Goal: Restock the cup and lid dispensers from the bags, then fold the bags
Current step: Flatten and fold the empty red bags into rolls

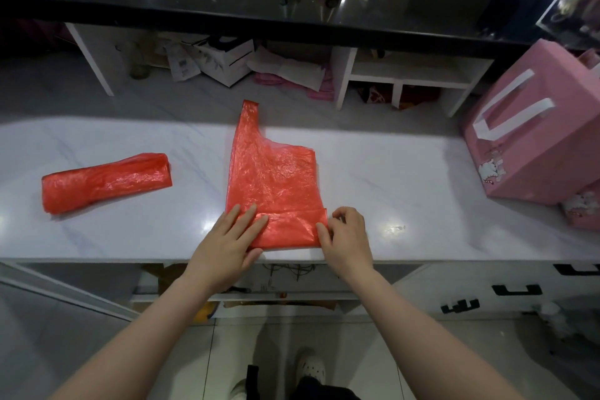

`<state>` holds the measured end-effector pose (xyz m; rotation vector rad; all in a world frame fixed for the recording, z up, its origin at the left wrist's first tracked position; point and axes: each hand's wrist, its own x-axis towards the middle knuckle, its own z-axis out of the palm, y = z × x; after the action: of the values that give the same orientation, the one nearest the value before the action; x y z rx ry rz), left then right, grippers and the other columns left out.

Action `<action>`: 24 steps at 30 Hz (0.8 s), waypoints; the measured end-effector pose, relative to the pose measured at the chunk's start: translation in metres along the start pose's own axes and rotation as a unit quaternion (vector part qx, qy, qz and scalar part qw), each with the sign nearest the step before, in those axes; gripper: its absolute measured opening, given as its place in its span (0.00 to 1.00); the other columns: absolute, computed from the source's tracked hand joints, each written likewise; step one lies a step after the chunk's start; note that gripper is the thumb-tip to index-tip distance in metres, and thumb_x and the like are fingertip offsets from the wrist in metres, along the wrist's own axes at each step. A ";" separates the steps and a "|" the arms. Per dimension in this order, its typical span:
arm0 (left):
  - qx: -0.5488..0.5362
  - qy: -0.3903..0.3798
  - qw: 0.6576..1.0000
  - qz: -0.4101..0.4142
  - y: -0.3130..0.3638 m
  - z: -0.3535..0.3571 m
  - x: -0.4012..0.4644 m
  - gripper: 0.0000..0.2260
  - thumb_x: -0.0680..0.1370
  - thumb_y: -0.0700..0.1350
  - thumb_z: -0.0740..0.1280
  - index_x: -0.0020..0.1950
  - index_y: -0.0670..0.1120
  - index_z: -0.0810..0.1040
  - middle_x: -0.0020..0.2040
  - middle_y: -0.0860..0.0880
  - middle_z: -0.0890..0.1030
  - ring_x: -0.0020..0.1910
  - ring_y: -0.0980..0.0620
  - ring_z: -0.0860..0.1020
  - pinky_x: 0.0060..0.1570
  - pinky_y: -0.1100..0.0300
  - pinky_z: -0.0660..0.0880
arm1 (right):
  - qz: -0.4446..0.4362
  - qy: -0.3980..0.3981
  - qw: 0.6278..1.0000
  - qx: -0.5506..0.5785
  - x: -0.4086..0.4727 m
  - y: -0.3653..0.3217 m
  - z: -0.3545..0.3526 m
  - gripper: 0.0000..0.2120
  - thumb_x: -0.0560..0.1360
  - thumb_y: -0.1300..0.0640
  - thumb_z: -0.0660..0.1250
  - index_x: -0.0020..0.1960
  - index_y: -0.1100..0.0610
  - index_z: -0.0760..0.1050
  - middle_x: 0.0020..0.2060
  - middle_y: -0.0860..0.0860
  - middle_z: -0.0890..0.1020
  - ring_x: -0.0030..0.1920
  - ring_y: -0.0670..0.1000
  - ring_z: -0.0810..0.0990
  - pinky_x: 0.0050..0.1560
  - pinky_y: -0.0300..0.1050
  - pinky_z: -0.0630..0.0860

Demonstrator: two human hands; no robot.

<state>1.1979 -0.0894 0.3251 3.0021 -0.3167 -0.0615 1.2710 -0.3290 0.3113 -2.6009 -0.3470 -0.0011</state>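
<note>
While the left hand [235, 230] presses flat-fingered on the red bag [272, 178] at the counter's [406, 178] near edge | right hand [345, 230] pinches the turned-up hem's corner | risk: slick film springs open once pressure lifts, or slides off the edge | rolled bag [105, 182] lies well apart, left.

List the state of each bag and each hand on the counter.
Flat bag: spread flat, near edge folded up, handle pointing away.
Rolled bag: folded into a roll, untouched.
Pink bag: lying tilted, handles up.
Left hand: pressing flat bag.
Right hand: pinching the fold.
</note>
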 end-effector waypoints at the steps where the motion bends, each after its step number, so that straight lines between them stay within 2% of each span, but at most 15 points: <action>1: -0.004 -0.009 1.000 -0.010 -0.002 0.005 0.001 0.36 0.74 0.68 0.29 0.77 0.52 0.50 0.77 0.49 0.53 0.76 0.41 0.52 0.73 0.48 0.47 | 0.004 0.007 1.000 0.003 0.000 -0.001 0.000 0.16 0.79 0.46 0.58 0.49 0.57 0.77 0.54 0.49 0.69 0.59 0.49 0.66 0.61 0.46 0.69; 3: 0.002 -0.018 1.000 -0.022 -0.003 0.012 0.002 0.37 0.69 0.70 0.24 0.75 0.56 0.40 0.76 0.53 0.43 0.77 0.44 0.45 0.73 0.51 0.40 | 0.006 0.026 1.000 0.006 -0.001 -0.002 0.001 0.16 0.79 0.47 0.60 0.60 0.57 0.72 0.57 0.51 0.69 0.60 0.51 0.67 0.62 0.49 0.70; 4: 0.006 -0.024 0.999 -0.025 -0.004 0.013 0.003 0.37 0.68 0.70 0.24 0.74 0.56 0.39 0.75 0.54 0.41 0.77 0.44 0.44 0.73 0.51 0.38 | 0.006 0.017 1.000 0.003 -0.001 -0.002 0.002 0.20 0.79 0.47 0.60 0.67 0.54 0.66 0.62 0.53 0.68 0.64 0.52 0.65 0.66 0.51 0.68; 5: 0.006 -0.030 0.999 -0.027 -0.004 0.013 0.004 0.37 0.68 0.71 0.23 0.74 0.57 0.38 0.74 0.55 0.40 0.77 0.44 0.43 0.72 0.52 0.37 | -0.002 -0.005 1.000 -0.010 0.000 -0.002 0.003 0.24 0.80 0.47 0.58 0.74 0.48 0.57 0.69 0.53 0.63 0.69 0.54 0.61 0.69 0.52 0.65; 6: 0.004 -0.034 0.999 -0.028 -0.004 0.013 0.004 0.38 0.67 0.71 0.23 0.74 0.57 0.38 0.74 0.55 0.40 0.77 0.44 0.42 0.72 0.52 0.37 | -0.011 -0.031 0.999 -0.037 0.000 -0.002 0.003 0.26 0.81 0.47 0.55 0.76 0.42 0.50 0.74 0.52 0.57 0.73 0.54 0.55 0.72 0.54 0.60; 7: 0.000 -0.038 0.999 -0.029 -0.005 0.013 0.004 0.37 0.67 0.71 0.23 0.74 0.57 0.37 0.74 0.55 0.40 0.77 0.44 0.41 0.72 0.52 0.36 | -0.021 -0.052 0.996 -0.065 0.001 -0.001 0.004 0.25 0.82 0.45 0.52 0.76 0.38 0.46 0.77 0.50 0.51 0.76 0.54 0.50 0.73 0.54 0.55; 10: -0.009 -0.044 0.998 -0.032 -0.005 0.011 0.003 0.36 0.68 0.72 0.24 0.73 0.60 0.37 0.75 0.57 0.40 0.77 0.43 0.40 0.72 0.49 0.37 | -0.022 -0.095 0.990 -0.097 0.001 0.003 0.003 0.24 0.81 0.40 0.46 0.76 0.39 0.50 0.78 0.46 0.45 0.77 0.51 0.41 0.74 0.54 0.48; 14: -0.005 -0.060 0.998 -0.019 -0.011 0.008 0.002 0.35 0.67 0.74 0.29 0.72 0.62 0.33 0.75 0.57 0.36 0.77 0.44 0.39 0.73 0.48 0.39 | -0.057 -0.126 0.984 -0.113 -0.002 0.006 -0.002 0.34 0.76 0.31 0.44 0.78 0.44 0.48 0.78 0.48 0.47 0.77 0.51 0.39 0.74 0.52 0.42; 16: -0.035 -0.048 0.998 -0.012 -0.015 0.003 0.000 0.36 0.71 0.75 0.41 0.74 0.62 0.36 0.77 0.56 0.38 0.77 0.46 0.46 0.74 0.49 0.49 | -0.070 -0.142 0.981 -0.115 -0.002 0.006 -0.006 0.42 0.72 0.26 0.50 0.78 0.46 0.47 0.78 0.48 0.46 0.77 0.51 0.37 0.72 0.50 0.38; 18: -0.108 -0.010 0.994 -0.030 -0.022 -0.003 -0.005 0.39 0.71 0.71 0.58 0.77 0.60 0.48 0.79 0.54 0.49 0.74 0.48 0.60 0.69 0.51 0.64 | -0.090 -0.139 0.980 -0.106 -0.003 0.009 -0.008 0.48 0.67 0.25 0.59 0.78 0.47 0.49 0.78 0.47 0.46 0.76 0.50 0.38 0.71 0.49 0.37; 21: -0.135 0.015 0.990 -0.039 -0.034 -0.004 -0.014 0.41 0.67 0.67 0.70 0.74 0.54 0.59 0.74 0.54 0.58 0.66 0.51 0.69 0.58 0.56 0.73 | -0.144 -0.124 0.980 -0.057 -0.008 0.015 -0.013 0.48 0.64 0.31 0.70 0.76 0.49 0.58 0.77 0.49 0.51 0.76 0.51 0.42 0.74 0.51 0.42; 22: -0.133 0.014 0.990 -0.036 -0.036 -0.004 -0.017 0.42 0.65 0.65 0.72 0.73 0.53 0.60 0.72 0.54 0.60 0.63 0.52 0.71 0.55 0.58 0.74 | -0.161 -0.114 0.980 -0.035 -0.009 0.016 -0.014 0.45 0.64 0.36 0.74 0.75 0.51 0.62 0.76 0.52 0.56 0.77 0.54 0.46 0.76 0.55 0.47; 24: -0.129 0.024 0.991 -0.024 -0.040 -0.001 -0.021 0.39 0.64 0.61 0.76 0.70 0.51 0.64 0.68 0.52 0.65 0.57 0.53 0.74 0.50 0.61 0.75 | -0.190 -0.077 0.979 0.014 -0.012 0.018 -0.015 0.34 0.65 0.47 0.78 0.67 0.55 0.73 0.71 0.58 0.67 0.73 0.61 0.59 0.72 0.61 0.60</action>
<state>1.1852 -0.0464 0.3220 2.7496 -0.2131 -0.0323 1.2651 -0.3538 0.3149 -2.4731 -0.8884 0.0715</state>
